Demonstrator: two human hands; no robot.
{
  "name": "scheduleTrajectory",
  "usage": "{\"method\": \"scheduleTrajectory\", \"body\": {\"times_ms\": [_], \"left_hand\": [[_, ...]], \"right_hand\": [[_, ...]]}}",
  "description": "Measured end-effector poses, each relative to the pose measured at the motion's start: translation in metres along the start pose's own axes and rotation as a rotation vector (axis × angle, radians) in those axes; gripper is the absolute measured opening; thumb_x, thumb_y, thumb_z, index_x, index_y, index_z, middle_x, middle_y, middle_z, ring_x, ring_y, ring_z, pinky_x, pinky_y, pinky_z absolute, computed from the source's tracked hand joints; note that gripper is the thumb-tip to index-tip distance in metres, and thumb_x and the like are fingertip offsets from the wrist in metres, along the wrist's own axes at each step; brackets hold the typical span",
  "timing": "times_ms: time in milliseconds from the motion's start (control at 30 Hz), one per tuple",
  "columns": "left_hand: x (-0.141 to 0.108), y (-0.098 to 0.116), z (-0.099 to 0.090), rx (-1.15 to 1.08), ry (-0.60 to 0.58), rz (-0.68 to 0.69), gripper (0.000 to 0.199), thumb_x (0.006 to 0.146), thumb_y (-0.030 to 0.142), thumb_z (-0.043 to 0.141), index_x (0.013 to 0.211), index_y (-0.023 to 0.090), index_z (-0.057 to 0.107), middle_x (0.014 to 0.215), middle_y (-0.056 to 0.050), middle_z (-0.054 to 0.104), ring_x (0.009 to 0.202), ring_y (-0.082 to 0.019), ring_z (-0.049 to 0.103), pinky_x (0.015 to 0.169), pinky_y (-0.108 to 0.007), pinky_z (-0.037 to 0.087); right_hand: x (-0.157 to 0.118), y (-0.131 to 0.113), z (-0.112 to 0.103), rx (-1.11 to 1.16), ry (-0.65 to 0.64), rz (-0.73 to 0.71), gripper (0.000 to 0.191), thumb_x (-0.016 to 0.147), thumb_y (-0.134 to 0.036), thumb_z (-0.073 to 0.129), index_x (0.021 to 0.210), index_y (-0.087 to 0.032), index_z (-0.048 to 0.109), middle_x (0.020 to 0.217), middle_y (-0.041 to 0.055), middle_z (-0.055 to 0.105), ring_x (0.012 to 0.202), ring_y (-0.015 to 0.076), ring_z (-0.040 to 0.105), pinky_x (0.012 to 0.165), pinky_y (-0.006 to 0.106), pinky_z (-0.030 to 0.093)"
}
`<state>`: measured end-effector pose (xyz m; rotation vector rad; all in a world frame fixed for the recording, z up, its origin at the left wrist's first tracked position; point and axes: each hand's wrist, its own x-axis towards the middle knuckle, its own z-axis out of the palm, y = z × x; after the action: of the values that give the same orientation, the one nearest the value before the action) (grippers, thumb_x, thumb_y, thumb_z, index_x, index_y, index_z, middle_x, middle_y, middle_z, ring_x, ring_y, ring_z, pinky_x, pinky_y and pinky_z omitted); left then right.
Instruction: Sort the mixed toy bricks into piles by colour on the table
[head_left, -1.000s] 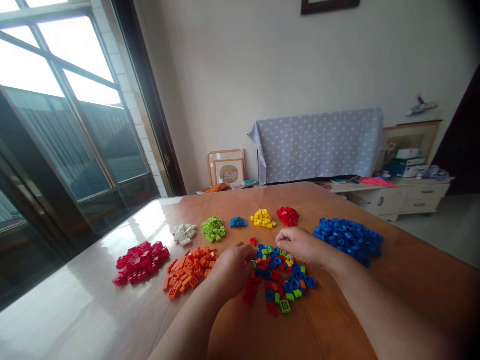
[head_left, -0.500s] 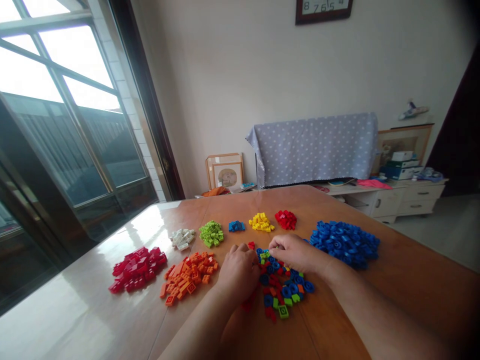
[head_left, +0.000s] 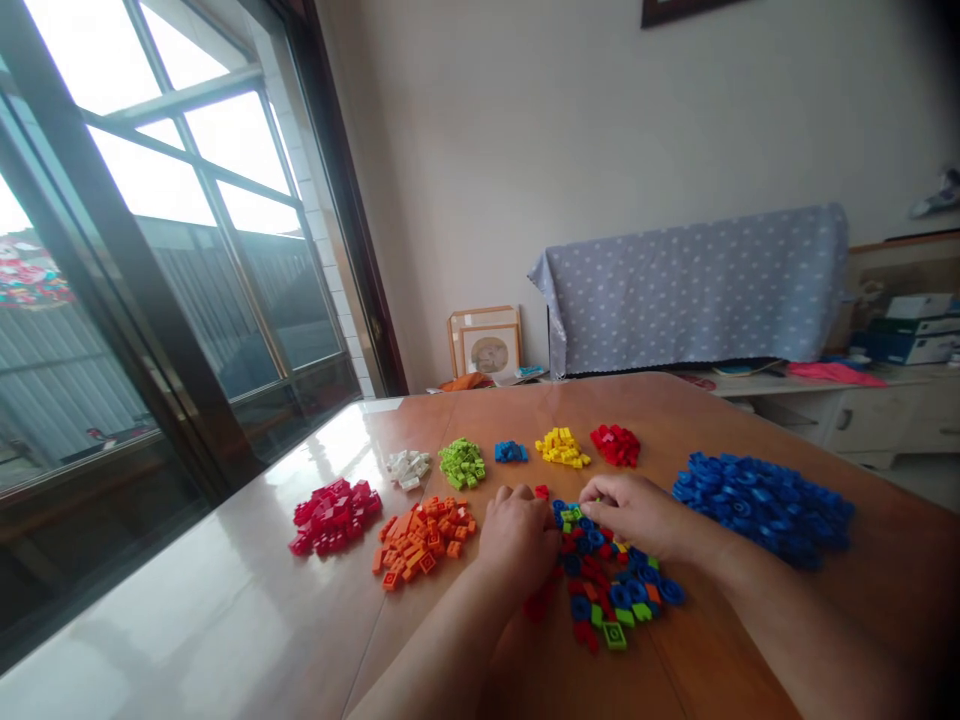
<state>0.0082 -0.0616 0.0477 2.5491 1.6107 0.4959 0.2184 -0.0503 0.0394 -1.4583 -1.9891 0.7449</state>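
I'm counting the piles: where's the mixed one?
In the head view, the mixed pile lies right of centre by the left hand and right hand, between the orange pile and the big blue pile.

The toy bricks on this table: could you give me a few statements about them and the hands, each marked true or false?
1. The left hand is nearer the orange pile than the right hand is. True.
2. The right hand rests on the white bricks. False: it is at the mixed bricks.
3. The yellow bricks lie between the small blue pile and the small red pile. True.
4. The mixed bricks are all one colour. False: red, blue and green ones show.
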Motion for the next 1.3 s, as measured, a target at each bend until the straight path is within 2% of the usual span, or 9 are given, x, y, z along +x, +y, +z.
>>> {"method": "scheduleTrajectory", "body": {"times_ms": [267, 433, 667, 800, 967, 1133, 1200, 1300], "left_hand": [[0.000, -0.003, 0.003, -0.010, 0.037, 0.010, 0.013, 0.077, 0.031, 0.059, 0.084, 0.026, 0.070, 0.097, -0.006, 0.063, 0.096, -0.024, 0.052, 0.078, -0.033, 0.041], [-0.002, -0.013, -0.011, -0.023, 0.090, -0.032, 0.012, 0.077, 0.028, 0.060, 0.088, 0.025, 0.064, 0.092, -0.002, 0.068, 0.091, -0.023, 0.056, 0.080, -0.033, 0.040], [-0.006, -0.049, -0.047, 0.141, 0.161, -0.308, 0.014, 0.077, 0.021, 0.057, 0.088, 0.025, 0.065, 0.100, -0.005, 0.071, 0.103, -0.027, 0.057, 0.091, -0.042, 0.036], [-0.011, -0.068, -0.061, 0.231, 0.083, -0.472, 0.014, 0.074, 0.020, 0.056, 0.083, 0.024, 0.066, 0.096, -0.008, 0.071, 0.106, -0.030, 0.056, 0.093, -0.045, 0.035], [-0.017, -0.074, -0.066, 0.242, 0.029, -0.545, 0.014, 0.074, 0.022, 0.057, 0.084, 0.024, 0.067, 0.101, -0.010, 0.071, 0.110, -0.032, 0.055, 0.092, -0.046, 0.036], [-0.013, -0.069, -0.062, 0.241, 0.142, -0.465, 0.019, 0.075, 0.020, 0.053, 0.089, 0.024, 0.066, 0.108, -0.009, 0.069, 0.107, -0.031, 0.056, 0.090, -0.044, 0.039], [-0.011, -0.063, -0.058, 0.185, 0.160, -0.368, 0.020, 0.075, 0.018, 0.053, 0.089, 0.023, 0.066, 0.104, -0.008, 0.069, 0.103, -0.028, 0.057, 0.085, -0.038, 0.041], [-0.009, -0.049, -0.048, 0.009, 0.090, -0.159, 0.023, 0.075, 0.016, 0.052, 0.091, 0.023, 0.067, 0.095, -0.005, 0.070, 0.093, -0.022, 0.059, 0.075, -0.029, 0.043]], "right_hand": [[0.001, 0.005, 0.003, 0.000, -0.046, 0.007, 0.032, 0.086, -0.045, 0.053, 0.093, -0.018, 0.068, 0.062, -0.0010, 0.060, 0.056, 0.0134, 0.053, 0.049, 0.023, 0.031], [0.002, 0.008, 0.001, -0.046, -0.029, -0.011, 0.033, 0.086, -0.046, 0.052, 0.092, -0.018, 0.069, 0.067, -0.0006, 0.061, 0.061, 0.0145, 0.053, 0.052, 0.024, 0.033], [0.003, 0.011, -0.001, -0.070, -0.031, -0.031, 0.032, 0.087, -0.046, 0.051, 0.090, -0.019, 0.068, 0.068, -0.0009, 0.061, 0.062, 0.0147, 0.052, 0.054, 0.024, 0.034], [0.002, 0.011, -0.001, -0.074, -0.023, -0.036, 0.031, 0.087, -0.046, 0.051, 0.088, -0.019, 0.067, 0.065, -0.0016, 0.059, 0.061, 0.0144, 0.052, 0.053, 0.024, 0.033], [0.002, 0.011, -0.002, -0.044, -0.036, -0.042, 0.030, 0.088, -0.045, 0.050, 0.089, -0.019, 0.066, 0.064, -0.0023, 0.059, 0.060, 0.0140, 0.052, 0.053, 0.023, 0.034], [0.001, 0.009, -0.002, -0.047, -0.011, -0.034, 0.027, 0.086, -0.042, 0.053, 0.090, -0.019, 0.067, 0.065, -0.0018, 0.060, 0.060, 0.0137, 0.052, 0.053, 0.023, 0.034], [0.001, 0.007, -0.002, -0.052, -0.012, -0.031, 0.026, 0.085, -0.040, 0.054, 0.091, -0.019, 0.068, 0.065, -0.0014, 0.062, 0.060, 0.0135, 0.053, 0.052, 0.023, 0.033], [-0.001, 0.002, -0.002, -0.053, -0.027, -0.021, 0.025, 0.085, -0.038, 0.054, 0.091, -0.018, 0.068, 0.066, -0.0011, 0.063, 0.059, 0.0131, 0.053, 0.051, 0.022, 0.032]]}}
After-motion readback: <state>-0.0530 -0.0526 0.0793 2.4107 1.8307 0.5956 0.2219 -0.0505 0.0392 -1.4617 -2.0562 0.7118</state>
